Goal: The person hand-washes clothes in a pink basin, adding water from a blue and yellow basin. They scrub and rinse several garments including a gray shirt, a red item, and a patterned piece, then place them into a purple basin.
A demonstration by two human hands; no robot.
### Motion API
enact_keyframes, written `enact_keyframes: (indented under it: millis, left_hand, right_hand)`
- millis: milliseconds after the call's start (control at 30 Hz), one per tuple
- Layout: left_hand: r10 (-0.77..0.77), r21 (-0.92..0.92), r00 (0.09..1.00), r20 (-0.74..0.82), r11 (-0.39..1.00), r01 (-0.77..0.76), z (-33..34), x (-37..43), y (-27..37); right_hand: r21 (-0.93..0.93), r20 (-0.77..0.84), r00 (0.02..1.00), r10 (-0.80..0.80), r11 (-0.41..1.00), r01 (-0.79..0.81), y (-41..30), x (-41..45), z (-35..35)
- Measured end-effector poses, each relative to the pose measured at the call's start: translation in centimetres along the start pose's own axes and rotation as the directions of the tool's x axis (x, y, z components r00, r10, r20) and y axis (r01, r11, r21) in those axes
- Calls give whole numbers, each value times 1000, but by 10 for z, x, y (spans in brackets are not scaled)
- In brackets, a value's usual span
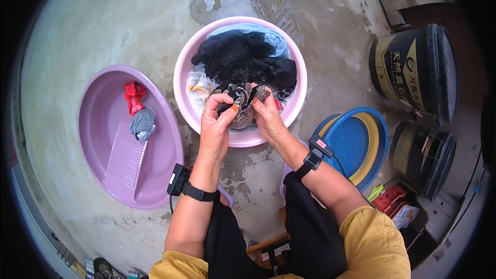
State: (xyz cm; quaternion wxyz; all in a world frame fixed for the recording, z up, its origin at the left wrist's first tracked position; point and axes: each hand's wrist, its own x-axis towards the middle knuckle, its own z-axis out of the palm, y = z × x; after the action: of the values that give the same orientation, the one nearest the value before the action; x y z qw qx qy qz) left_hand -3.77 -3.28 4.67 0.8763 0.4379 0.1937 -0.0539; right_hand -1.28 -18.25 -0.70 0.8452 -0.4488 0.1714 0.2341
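Over the near side of a round pink plastic basin [182,66], my left hand [217,120] and my right hand [269,114] both grip a wet leopard-patterned garment [242,118] with black straps or trim. The two hands are a short way apart, and the garment bunches between them. Behind it a black garment [244,56] lies soaking in sudsy water. A light blue cloth [277,42] curves along the far rim. At the basin's left, a white and yellow cloth [198,85] floats among suds. A bit of red cloth [278,104] shows beside my right hand.
On the left stands an oval purple basin [91,131] with a built-in washboard [126,155], a red cloth [135,97] and a grey cloth [142,124]. A blue and yellow collapsible basin [350,151] sits to the right, near black lidded buckets [414,71]. The concrete floor [248,182] is partly wet.
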Motion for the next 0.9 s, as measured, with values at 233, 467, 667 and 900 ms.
enact_keyframes:
  millis: [233,467,667,900]
  left_hand:
    - [-119,188,950,289,980,65,16,-10,6]
    - [-47,-102,976,-215,994,25,-18,5,-7]
    - [-546,-726,826,142,509,462,-38,18,-29]
    - [-240,-64,970,-35,969,238,-44,30,-55]
  right_hand:
    - [431,271,957,99,877,-213,-17,18,10]
    - [20,124,981,-149,989,148,-39,46,19]
    - [-727,573,606,-552,-1,686,-31,4,61]
    - [-593,729,504,-462,-59,803,7,-22,62]
